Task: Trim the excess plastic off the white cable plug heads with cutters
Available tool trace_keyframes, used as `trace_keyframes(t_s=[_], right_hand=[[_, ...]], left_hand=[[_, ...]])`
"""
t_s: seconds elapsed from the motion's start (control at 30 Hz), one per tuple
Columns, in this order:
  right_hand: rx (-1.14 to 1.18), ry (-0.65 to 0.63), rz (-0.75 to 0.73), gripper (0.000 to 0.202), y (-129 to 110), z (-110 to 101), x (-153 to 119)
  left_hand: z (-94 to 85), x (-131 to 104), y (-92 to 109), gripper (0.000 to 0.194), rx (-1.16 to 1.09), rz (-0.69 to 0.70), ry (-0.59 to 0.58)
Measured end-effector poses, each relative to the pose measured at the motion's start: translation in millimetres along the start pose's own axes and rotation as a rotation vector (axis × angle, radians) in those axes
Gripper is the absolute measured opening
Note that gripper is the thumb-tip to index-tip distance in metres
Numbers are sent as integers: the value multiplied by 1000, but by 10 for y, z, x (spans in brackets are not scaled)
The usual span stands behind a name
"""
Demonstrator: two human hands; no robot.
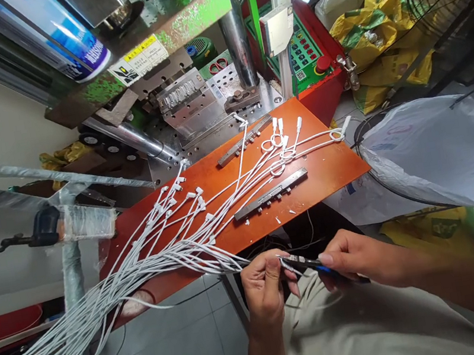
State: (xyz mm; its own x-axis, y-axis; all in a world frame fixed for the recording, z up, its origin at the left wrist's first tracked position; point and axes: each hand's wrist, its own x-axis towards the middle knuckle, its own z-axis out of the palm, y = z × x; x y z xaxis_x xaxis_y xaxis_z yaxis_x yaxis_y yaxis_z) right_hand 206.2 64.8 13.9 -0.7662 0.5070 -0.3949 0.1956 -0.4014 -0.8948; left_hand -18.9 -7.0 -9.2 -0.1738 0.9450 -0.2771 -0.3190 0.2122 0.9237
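My left hand (264, 286) is closed in a pinch on a white cable (294, 270) in front of the orange board's near edge. In my right hand (360, 257) is a pair of dark pliers (299, 262) with some blue on the handles. The jaws meet the cable at my left fingertips; whether they bite into it I cannot make out. A thick bundle of white cables (153, 270) runs from the lower left across the orange board (327, 154). Several of their ends carry white connectors (299, 124), some beside small loops.
Two metal bars with pegs, a near one (271, 194) and a far one (244, 141), lie on the board. Behind stands a press with a metal mould (187, 104) and a red control box (320, 77). A white-lined hoop basket (440, 151) is at the right; a taped frame (72, 275) stands left.
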Motion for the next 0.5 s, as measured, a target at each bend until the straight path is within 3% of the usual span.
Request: trace_keyframes(t_s=[0.13, 0.2, 0.3, 0.5], right_hand=[[-687, 321, -352, 44, 18, 77, -60], [-915, 450, -455, 30, 60, 146, -62], [-1069, 565, -529, 22, 126, 234, -17], [-1124, 664, -547, 21, 172, 288, 65]], left_hand=[[-24, -39, -80, 34, 205, 151, 193], [-17, -72, -132, 33, 328, 232, 291], [5, -120, -213, 32, 493, 333, 367], [29, -179, -375, 27, 667, 552, 419]])
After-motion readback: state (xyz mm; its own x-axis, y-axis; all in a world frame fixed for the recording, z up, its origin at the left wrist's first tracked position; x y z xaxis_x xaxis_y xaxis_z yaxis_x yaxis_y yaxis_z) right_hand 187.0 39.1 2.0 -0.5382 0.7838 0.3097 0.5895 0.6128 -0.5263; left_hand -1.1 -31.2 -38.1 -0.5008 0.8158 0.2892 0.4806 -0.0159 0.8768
